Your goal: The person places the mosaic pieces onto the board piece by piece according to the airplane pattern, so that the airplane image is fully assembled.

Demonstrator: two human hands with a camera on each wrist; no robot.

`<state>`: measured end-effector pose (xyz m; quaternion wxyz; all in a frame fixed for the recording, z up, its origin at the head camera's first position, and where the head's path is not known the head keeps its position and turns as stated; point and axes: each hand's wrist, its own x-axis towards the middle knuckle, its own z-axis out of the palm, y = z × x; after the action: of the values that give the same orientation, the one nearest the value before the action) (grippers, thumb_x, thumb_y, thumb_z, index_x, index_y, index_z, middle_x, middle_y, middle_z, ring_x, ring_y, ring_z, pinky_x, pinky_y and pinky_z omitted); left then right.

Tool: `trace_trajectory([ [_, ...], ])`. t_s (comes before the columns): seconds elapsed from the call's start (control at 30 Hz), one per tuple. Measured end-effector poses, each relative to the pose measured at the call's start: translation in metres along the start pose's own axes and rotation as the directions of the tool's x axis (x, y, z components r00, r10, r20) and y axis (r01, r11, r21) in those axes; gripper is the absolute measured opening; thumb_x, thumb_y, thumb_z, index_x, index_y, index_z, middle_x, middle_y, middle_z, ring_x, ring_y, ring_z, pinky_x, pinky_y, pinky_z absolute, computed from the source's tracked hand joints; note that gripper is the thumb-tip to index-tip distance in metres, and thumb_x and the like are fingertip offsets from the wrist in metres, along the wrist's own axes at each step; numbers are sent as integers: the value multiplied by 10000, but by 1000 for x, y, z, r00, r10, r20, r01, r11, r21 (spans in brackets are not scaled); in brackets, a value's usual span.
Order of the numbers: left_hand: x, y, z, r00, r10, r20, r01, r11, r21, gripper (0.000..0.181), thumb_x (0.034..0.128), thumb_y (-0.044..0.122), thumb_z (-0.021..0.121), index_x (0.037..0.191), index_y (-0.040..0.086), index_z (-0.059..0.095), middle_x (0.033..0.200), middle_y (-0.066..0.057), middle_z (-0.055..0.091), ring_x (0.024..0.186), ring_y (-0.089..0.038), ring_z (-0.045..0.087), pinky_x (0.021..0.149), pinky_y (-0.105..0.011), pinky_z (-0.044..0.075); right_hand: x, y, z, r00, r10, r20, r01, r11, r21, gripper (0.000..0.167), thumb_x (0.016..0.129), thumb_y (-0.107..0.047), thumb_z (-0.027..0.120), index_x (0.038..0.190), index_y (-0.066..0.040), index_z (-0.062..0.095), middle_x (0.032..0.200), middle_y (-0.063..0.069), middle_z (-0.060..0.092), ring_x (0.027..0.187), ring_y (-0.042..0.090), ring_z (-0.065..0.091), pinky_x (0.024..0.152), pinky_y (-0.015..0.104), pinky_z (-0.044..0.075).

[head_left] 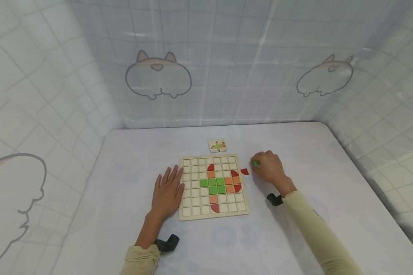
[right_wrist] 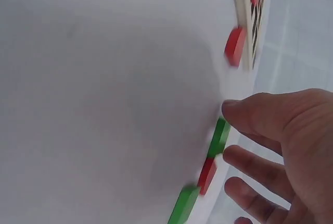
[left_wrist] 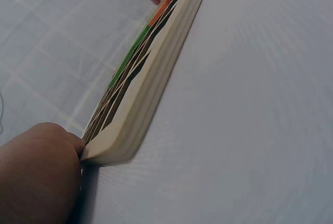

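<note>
A wooden grid board [head_left: 192,211] lies on the table with green, orange and red pieces set in its cells. My left hand [head_left: 168,193] lies flat along the board's left side, fingers extended and touching its edge. To the right of the board, my right hand [head_left: 269,167] pinches a green tile [right_wrist: 218,138] between thumb and forefinger, down at the table. A red quarter-round piece [right_wrist: 235,46] lies just off the board's right edge. Under the right hand, another red piece [right_wrist: 207,175] and a second green tile [right_wrist: 183,204] show in the right wrist view.
A small pattern card [head_left: 217,145] lies behind the board, showing a coloured grid design. The white tabletop [head_left: 124,172] is bounded by sheeted walls [head_left: 227,76] at the back and sides. Both wrists carry dark camera mounts.
</note>
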<state>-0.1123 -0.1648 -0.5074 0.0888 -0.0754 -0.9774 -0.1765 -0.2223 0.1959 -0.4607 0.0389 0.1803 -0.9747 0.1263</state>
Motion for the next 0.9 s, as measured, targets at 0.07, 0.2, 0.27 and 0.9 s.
trace_trajectory([
  [0.07,0,0,-1,1000,-1,3,1,1000,0,571,1031,318,422,1556,128,304,1603,-96,245,1479,-317,136,1160,-547,64,-1,5,-1,1000,1,-6,-1,1000,-18,219,805,-113,802,1021,-83,777,1107,91,712,937,322,576,768,469,449],
  [0.2,1,-1,-2,1000,-1,9,1,1000,-1,574,1033,328,414,1560,136,294,1607,-90,234,1481,-311,127,1162,-542,56,-1,8,-2,1000,-22,-16,22,999,-35,182,803,-120,807,982,-102,791,1029,59,734,873,276,566,738,435,406],
  [0.27,1,0,-3,1000,-1,8,1,1000,-2,572,1034,330,410,1560,136,295,1606,-91,236,1481,-313,130,1161,-543,58,-1,7,-3,999,-46,-23,45,998,-51,168,793,-136,816,958,-108,794,976,44,741,843,262,564,745,436,397],
  [0.9,0,2,-6,1000,0,-2,0,1000,-1,570,1024,321,441,1548,127,328,1596,-96,263,1475,-316,155,1156,-555,92,-11,-83,7,866,-470,-167,478,879,2,109,761,-184,825,863,-168,791,850,-50,721,780,169,560,722,370,365],
])
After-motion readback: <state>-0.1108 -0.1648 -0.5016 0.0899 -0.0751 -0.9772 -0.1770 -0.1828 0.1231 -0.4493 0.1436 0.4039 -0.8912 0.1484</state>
